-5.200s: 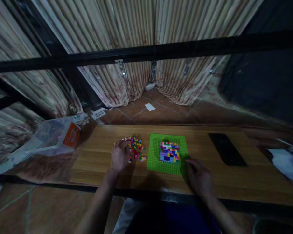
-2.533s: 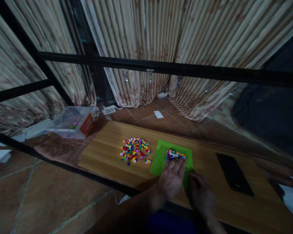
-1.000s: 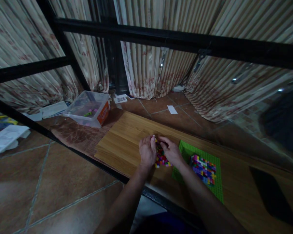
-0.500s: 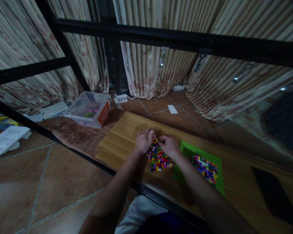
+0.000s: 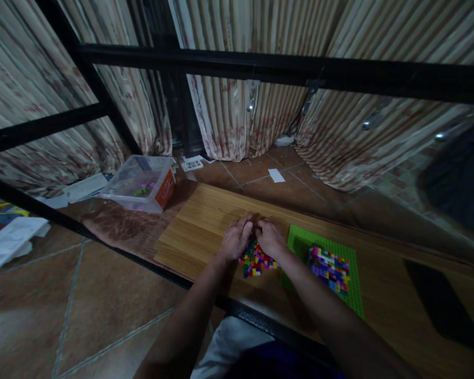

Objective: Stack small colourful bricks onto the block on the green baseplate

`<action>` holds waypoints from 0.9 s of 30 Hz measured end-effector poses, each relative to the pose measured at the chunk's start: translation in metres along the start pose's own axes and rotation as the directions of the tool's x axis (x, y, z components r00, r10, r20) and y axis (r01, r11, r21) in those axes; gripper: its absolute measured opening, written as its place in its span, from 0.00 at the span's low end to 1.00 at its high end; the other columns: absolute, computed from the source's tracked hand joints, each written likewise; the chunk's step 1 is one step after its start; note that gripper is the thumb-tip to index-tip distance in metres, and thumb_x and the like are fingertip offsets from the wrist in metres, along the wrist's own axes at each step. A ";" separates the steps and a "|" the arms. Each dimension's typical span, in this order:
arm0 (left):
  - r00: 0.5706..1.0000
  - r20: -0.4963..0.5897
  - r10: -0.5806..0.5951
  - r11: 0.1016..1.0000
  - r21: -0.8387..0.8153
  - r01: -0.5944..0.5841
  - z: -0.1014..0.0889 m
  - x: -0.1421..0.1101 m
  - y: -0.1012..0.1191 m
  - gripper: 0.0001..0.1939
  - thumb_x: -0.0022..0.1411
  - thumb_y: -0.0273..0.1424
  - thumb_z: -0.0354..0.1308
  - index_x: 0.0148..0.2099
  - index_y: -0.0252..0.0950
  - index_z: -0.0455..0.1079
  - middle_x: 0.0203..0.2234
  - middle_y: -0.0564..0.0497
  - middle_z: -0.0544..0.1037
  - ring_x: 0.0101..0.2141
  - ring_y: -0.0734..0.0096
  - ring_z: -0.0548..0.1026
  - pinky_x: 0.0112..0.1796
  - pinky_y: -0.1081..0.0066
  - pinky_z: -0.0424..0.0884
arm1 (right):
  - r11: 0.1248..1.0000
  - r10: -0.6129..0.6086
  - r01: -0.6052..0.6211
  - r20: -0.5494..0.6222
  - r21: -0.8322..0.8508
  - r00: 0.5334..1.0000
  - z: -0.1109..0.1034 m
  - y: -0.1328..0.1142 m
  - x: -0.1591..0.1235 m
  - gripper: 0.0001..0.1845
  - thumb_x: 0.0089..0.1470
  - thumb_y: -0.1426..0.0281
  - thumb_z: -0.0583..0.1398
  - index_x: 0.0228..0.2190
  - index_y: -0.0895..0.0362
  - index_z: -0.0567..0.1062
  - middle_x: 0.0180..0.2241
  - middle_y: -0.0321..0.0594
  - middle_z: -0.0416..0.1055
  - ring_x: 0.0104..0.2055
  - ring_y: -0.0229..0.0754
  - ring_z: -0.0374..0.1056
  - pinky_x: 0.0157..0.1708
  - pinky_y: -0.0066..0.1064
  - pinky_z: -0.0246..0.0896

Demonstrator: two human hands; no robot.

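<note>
A heap of small coloured toy bricks point(image 5: 256, 260) lies on the wooden board. My left hand point(image 5: 237, 238) rests at the heap's far left side, fingers stretched forward and thumb apart. Close by on the right, my right hand point(image 5: 269, 239) curls its fingers inward over the far end of the heap. Its fingertips are in shadow, and I cannot make out what is in them. To the right is a green baseplate point(image 5: 353, 263), partly covered by my right forearm. A multicoloured block of joined bricks point(image 5: 329, 268) sits on it.
The wooden board point(image 5: 197, 226) has a dark flat object point(image 5: 442, 300) at its right. A clear plastic bin point(image 5: 138, 181) with a few pieces stands on the floor at the back left. Black metal bars point(image 5: 237, 63) cross in front of curtains. White paper point(image 5: 276, 175) lies beyond the board.
My two hands have come nearer each other over the far end of the heap, covering more of its bricks. The camera view has shifted slightly.
</note>
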State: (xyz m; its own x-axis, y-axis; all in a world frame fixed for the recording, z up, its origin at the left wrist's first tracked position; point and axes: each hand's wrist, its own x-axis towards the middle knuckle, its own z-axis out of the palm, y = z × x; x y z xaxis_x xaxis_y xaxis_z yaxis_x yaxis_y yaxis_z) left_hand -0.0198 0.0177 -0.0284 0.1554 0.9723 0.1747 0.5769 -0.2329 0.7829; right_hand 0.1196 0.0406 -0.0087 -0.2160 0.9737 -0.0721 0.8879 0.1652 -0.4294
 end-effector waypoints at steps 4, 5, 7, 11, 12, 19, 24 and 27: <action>1.000 -0.011 -0.011 0.998 -0.057 0.010 0.002 -0.005 0.002 0.26 0.72 0.41 0.37 0.62 0.35 0.63 0.57 0.43 0.72 0.58 0.63 0.69 0.60 0.62 0.62 | 0.999 -0.041 0.040 0.030 0.033 0.999 -0.007 0.005 -0.009 0.13 0.60 0.75 0.53 0.39 0.58 0.78 0.44 0.46 0.74 0.48 0.42 0.69 0.49 0.29 0.58; 1.000 -0.015 -0.016 0.998 -0.067 0.015 0.003 -0.006 0.002 0.26 0.72 0.41 0.37 0.62 0.35 0.63 0.56 0.44 0.73 0.57 0.63 0.69 0.60 0.62 0.62 | 0.998 -0.045 0.043 0.041 0.044 0.998 -0.009 0.006 -0.010 0.13 0.59 0.75 0.54 0.39 0.58 0.78 0.44 0.46 0.74 0.48 0.42 0.69 0.49 0.29 0.58; 1.000 -0.021 -0.022 0.997 -0.077 0.020 0.005 -0.007 0.002 0.25 0.72 0.42 0.37 0.62 0.36 0.63 0.55 0.45 0.74 0.57 0.63 0.70 0.60 0.61 0.63 | 0.997 -0.044 0.040 0.059 0.063 0.997 -0.012 0.008 -0.011 0.14 0.57 0.77 0.55 0.41 0.59 0.78 0.44 0.46 0.75 0.49 0.43 0.69 0.50 0.30 0.58; 0.999 -0.028 -0.016 0.996 -0.088 0.014 0.007 -0.007 0.002 0.25 0.72 0.42 0.38 0.62 0.37 0.63 0.53 0.45 0.76 0.56 0.62 0.71 0.59 0.59 0.64 | 0.996 -0.034 0.027 0.067 0.090 0.997 -0.014 0.009 -0.006 0.15 0.54 0.79 0.56 0.39 0.58 0.79 0.45 0.46 0.76 0.48 0.42 0.71 0.50 0.30 0.59; 0.999 -0.034 -0.013 0.996 -0.093 0.010 0.007 -0.007 0.002 0.25 0.72 0.42 0.39 0.61 0.37 0.64 0.54 0.45 0.75 0.56 0.62 0.71 0.59 0.59 0.64 | 0.995 -0.031 0.024 0.069 0.098 0.997 -0.014 0.010 -0.005 0.15 0.54 0.79 0.56 0.39 0.57 0.79 0.44 0.45 0.77 0.47 0.42 0.71 0.49 0.29 0.60; 0.996 -0.074 -0.052 0.986 -0.162 0.039 0.008 -0.010 0.000 0.23 0.71 0.42 0.42 0.61 0.38 0.64 0.54 0.45 0.76 0.56 0.63 0.72 0.58 0.62 0.66 | 0.991 -0.017 0.007 0.077 0.136 0.997 -0.015 0.014 0.002 0.10 0.54 0.76 0.58 0.34 0.55 0.80 0.36 0.40 0.79 0.40 0.40 0.73 0.41 0.28 0.62; 0.989 -0.119 -0.086 0.972 -0.227 0.057 0.010 -0.011 -0.003 0.24 0.71 0.42 0.43 0.61 0.36 0.64 0.52 0.44 0.76 0.53 0.62 0.74 0.56 0.62 0.69 | 0.989 -0.018 0.009 0.062 0.148 0.998 -0.014 0.017 0.001 0.07 0.54 0.75 0.60 0.32 0.56 0.79 0.35 0.40 0.79 0.40 0.40 0.72 0.41 0.28 0.61; 0.983 -0.148 -0.107 0.958 -0.279 0.062 0.010 -0.010 -0.004 0.25 0.71 0.43 0.43 0.60 0.34 0.64 0.51 0.43 0.77 0.50 0.63 0.76 0.53 0.63 0.71 | 0.987 -0.021 0.014 0.043 0.161 0.999 -0.012 0.018 -0.003 0.07 0.55 0.75 0.59 0.34 0.57 0.79 0.37 0.41 0.78 0.41 0.40 0.72 0.42 0.28 0.61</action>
State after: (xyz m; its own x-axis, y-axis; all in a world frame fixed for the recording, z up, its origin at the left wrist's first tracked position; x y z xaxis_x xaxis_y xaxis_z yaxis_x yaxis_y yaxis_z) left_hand -0.0157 0.0090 -0.0397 -0.0278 0.9839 0.1765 0.3392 -0.1568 0.9276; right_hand 0.1414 0.0429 -0.0055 -0.2521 0.9623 -0.1020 0.8077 0.1512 -0.5698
